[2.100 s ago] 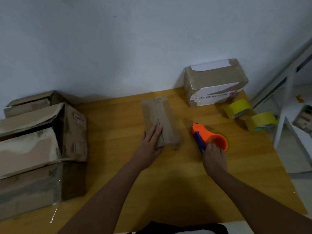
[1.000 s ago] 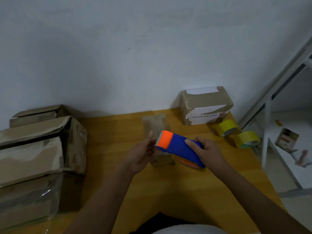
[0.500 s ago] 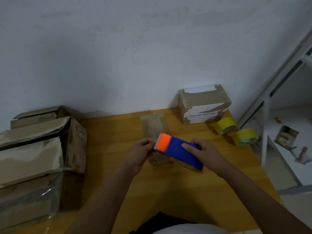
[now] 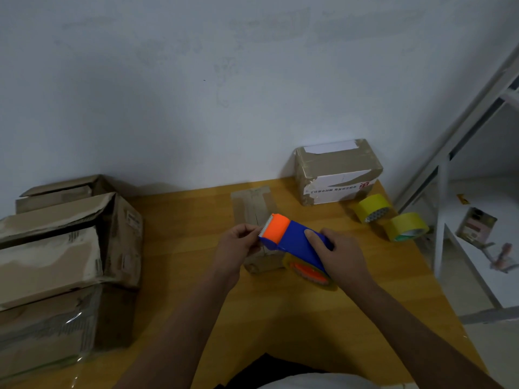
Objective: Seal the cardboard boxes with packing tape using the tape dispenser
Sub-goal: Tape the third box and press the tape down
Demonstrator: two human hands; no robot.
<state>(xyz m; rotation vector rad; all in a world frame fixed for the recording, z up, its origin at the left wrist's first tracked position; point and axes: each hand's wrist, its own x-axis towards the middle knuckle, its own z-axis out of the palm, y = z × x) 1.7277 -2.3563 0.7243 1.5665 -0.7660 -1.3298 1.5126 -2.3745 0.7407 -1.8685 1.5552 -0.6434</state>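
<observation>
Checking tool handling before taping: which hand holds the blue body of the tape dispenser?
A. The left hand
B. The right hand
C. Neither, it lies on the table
B: the right hand grips the tape dispenser by its blue body, while the left hand pinches at its orange toothed end.

tape dispenser [image 4: 295, 242]: blue-orange, tilted, held above | small box [image 4: 257, 220]: brown, lying mid-table

right hand [image 4: 344, 255] gripping tape dispenser [image 4: 295, 240], left hand [image 4: 238, 244] pinching its front
</observation>
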